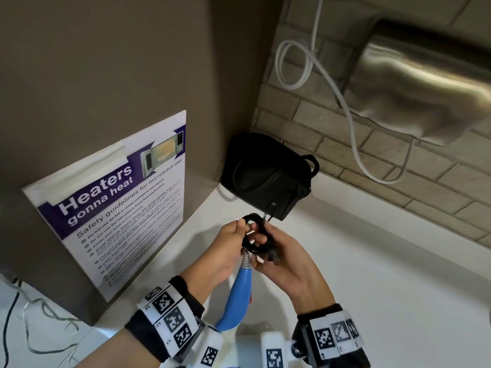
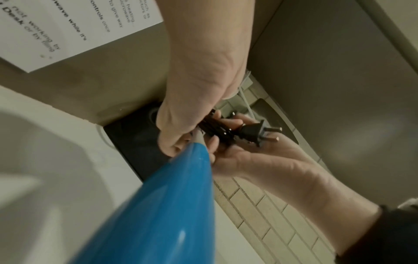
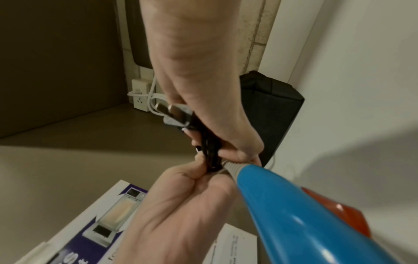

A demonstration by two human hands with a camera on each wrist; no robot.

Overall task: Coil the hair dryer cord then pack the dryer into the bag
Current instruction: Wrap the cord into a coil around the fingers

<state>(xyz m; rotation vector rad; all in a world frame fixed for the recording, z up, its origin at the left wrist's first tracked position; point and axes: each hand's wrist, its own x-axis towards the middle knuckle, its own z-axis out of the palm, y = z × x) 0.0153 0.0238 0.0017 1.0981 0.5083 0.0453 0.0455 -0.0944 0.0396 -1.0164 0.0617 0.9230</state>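
The black cord (image 1: 255, 235) is wound into a small coil above the blue hair dryer handle (image 1: 239, 293). My left hand (image 1: 243, 225) pinches the coil's left side. My right hand (image 1: 261, 241) grips its right side, with the black plug (image 2: 255, 133) lying across the palm, prongs pointing away. A grey ribbed sleeve (image 3: 230, 166) joins cord and handle (image 3: 305, 214). The dryer's body is hidden below my wrists. The black bag (image 1: 268, 173) stands in the corner just beyond my hands, apart from them.
A white counter (image 1: 372, 261) runs to a brick wall. A microwave safety poster (image 1: 114, 208) is taped to the brown panel on the left. A steel wall unit (image 1: 425, 83) and a looping white cable (image 1: 353, 128) hang above right. A wall socket (image 3: 140, 96) sits behind.
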